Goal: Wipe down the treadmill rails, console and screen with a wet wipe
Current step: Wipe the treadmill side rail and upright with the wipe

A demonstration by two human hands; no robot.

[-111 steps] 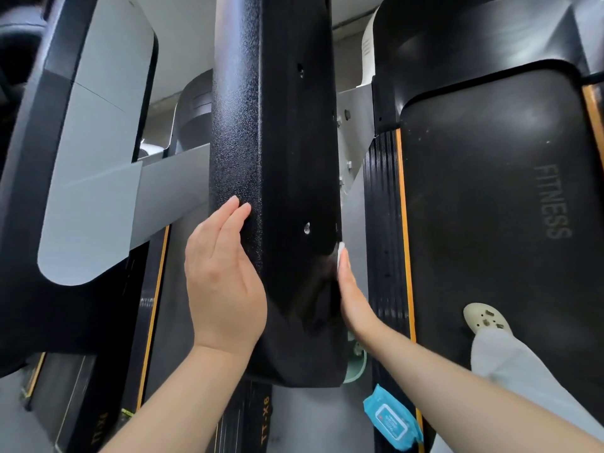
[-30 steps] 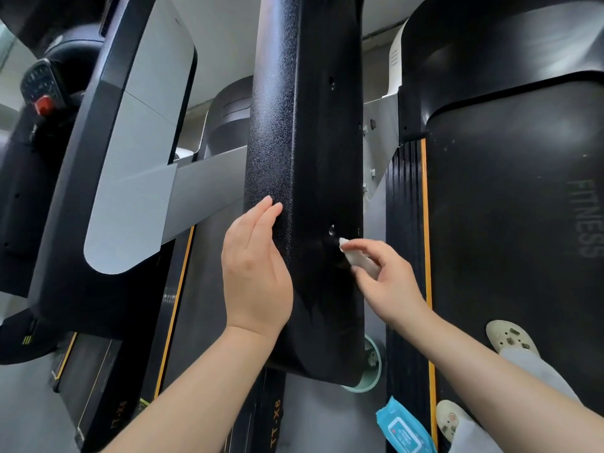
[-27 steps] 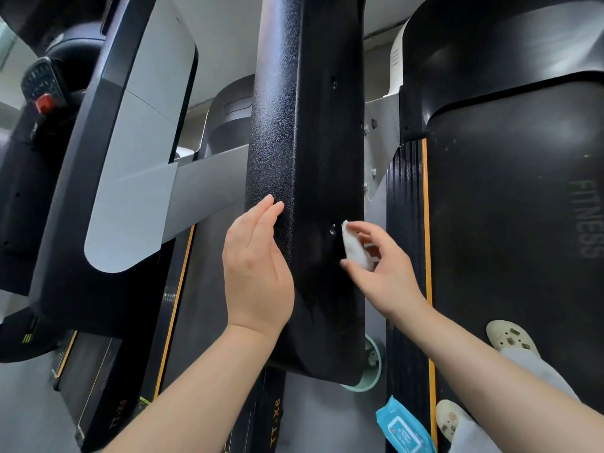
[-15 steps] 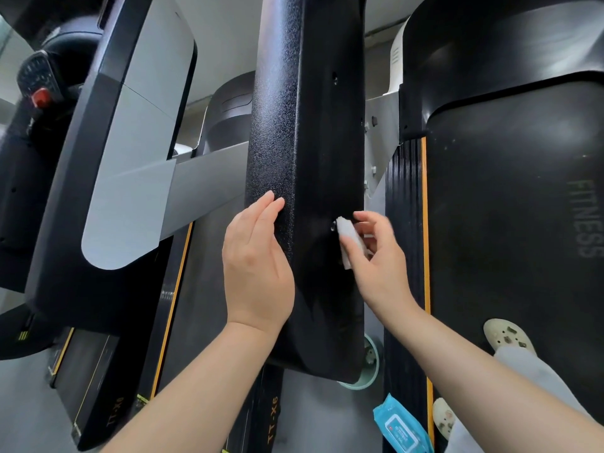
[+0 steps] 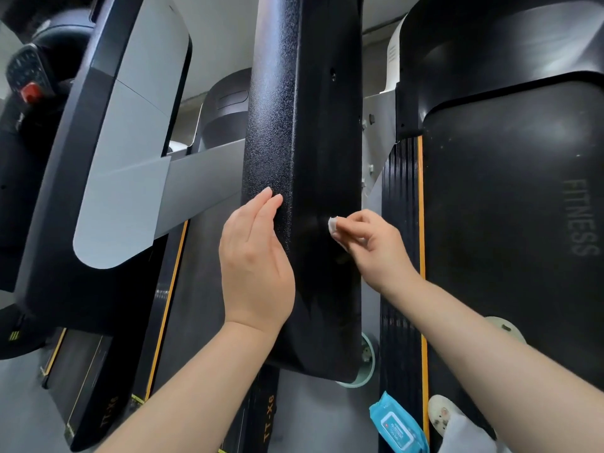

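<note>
A wide black textured treadmill rail (image 5: 304, 132) runs down the middle of the head view. My left hand (image 5: 255, 266) lies flat against the rail's left side, fingers straight and together. My right hand (image 5: 372, 250) pinches a small folded white wet wipe (image 5: 334, 227) and holds its tip against the rail's dark top face, near a small hole. The belt (image 5: 510, 230) of this treadmill, marked FITNESS, fills the right side.
A blue pack of wipes (image 5: 397, 426) lies on the floor beside the orange-edged side rail (image 5: 421, 204). A neighbouring treadmill's grey and black handrail (image 5: 127, 165) and its console with a red button (image 5: 29, 89) stand at left. My shoe (image 5: 441, 416) shows at lower right.
My right hand has turned the wipe from the rail's right edge onto its top face, moving slightly left and up. My left hand has stayed in place on the rail.
</note>
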